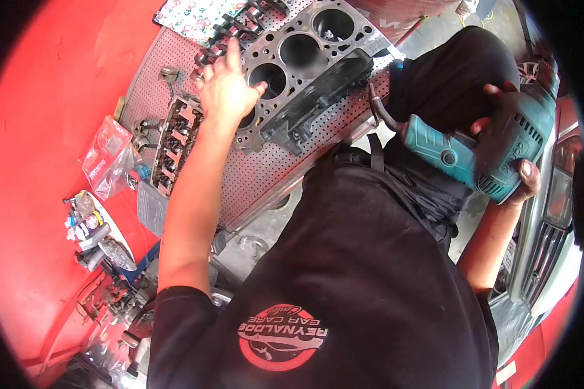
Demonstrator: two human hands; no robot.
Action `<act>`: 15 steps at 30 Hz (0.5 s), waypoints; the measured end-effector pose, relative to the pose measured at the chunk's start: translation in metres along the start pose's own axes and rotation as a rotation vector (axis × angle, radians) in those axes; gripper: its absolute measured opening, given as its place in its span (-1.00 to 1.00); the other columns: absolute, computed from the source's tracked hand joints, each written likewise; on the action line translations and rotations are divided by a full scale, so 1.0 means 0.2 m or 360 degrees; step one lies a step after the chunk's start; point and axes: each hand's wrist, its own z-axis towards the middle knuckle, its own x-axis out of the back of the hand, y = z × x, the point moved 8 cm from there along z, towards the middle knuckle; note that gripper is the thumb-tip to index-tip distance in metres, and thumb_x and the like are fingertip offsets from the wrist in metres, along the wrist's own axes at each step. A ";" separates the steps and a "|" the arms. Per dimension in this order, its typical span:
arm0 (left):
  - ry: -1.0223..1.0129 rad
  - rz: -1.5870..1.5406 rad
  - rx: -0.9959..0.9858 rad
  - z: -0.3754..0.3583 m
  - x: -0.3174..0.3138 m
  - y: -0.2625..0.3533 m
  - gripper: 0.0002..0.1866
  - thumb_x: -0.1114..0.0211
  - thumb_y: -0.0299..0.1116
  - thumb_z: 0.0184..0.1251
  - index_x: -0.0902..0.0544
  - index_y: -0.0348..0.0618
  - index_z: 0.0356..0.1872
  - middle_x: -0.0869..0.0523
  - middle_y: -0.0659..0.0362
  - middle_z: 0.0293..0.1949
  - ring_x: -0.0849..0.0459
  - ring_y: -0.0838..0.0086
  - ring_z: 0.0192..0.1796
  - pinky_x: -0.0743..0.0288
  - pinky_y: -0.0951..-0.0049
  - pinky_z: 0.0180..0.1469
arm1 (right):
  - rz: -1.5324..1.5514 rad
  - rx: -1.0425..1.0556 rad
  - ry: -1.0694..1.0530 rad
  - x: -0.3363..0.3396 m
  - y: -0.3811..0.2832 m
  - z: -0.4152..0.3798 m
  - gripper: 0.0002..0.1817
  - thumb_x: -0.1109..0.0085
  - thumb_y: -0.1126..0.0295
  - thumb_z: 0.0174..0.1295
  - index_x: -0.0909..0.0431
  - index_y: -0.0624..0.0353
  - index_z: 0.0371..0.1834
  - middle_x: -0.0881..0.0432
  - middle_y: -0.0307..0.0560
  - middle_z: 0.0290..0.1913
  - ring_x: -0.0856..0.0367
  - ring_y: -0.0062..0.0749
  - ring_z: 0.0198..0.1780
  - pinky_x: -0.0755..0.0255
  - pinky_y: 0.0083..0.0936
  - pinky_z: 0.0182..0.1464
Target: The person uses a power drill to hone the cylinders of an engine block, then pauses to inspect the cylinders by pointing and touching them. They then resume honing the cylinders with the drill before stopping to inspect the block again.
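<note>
My left hand (228, 91), fingers spread, reaches over the near-left side of an engine block (280, 70) with large round cylinder bores. Its thumb overlaps the edge of one bore and its fingers point toward a crankshaft (237, 29) lying behind the block. Nothing shows in that hand. A teal electric drill (509, 146) is in my right hand (529, 178), held off to the right beside my leg. Its handle (441, 150) points left, with the cord running from the end. A black cover-like part (324, 97) lies along the block's near side.
A perforated table (175, 55) carries the parts. Left of my forearm are a cylinder head (177, 142), a piston with rod (169, 76) and a plastic bag (110, 159). A floral cloth (191, 19) lies at the back. A car front (548, 227) stands at the right.
</note>
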 end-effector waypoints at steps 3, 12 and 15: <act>0.0146 0.0260 -0.0122 0.09 0.00 0.07 0.16 -0.55 0.12 0.14 -0.06 0.12 0.69 -0.54 0.01 0.42 -0.45 0.10 0.46 -0.34 -0.13 0.35 | -0.0026 -0.0056 -0.0022 -0.03 0.01 0.00 0.28 -0.49 0.02 -0.16 -0.04 0.38 0.64 -0.34 0.40 0.47 -0.74 -0.01 0.05 -0.75 -0.21 0.03; 0.0368 -0.0774 0.0254 -0.06 0.22 -0.11 -0.30 -0.42 -0.35 0.30 -0.42 -0.19 0.47 -0.85 0.05 -0.16 -0.83 0.28 -0.15 -0.67 0.12 -0.04 | 0.0041 -0.0033 0.0020 0.02 0.05 0.01 0.27 -0.47 0.03 -0.13 0.00 0.37 0.65 -0.35 0.40 0.46 -0.74 0.01 0.04 -0.74 -0.16 0.05; -0.0955 -0.3225 0.0701 -0.23 -0.13 0.15 -0.52 -0.33 -0.50 0.33 -0.45 -0.18 0.26 -0.79 -0.27 -0.12 -0.81 0.03 -0.19 -0.71 0.03 -0.11 | 0.0032 -0.0039 0.0048 0.03 0.05 0.03 0.28 -0.48 0.05 -0.14 0.01 0.37 0.65 -0.35 0.39 0.46 -0.73 0.02 0.03 -0.72 -0.15 0.08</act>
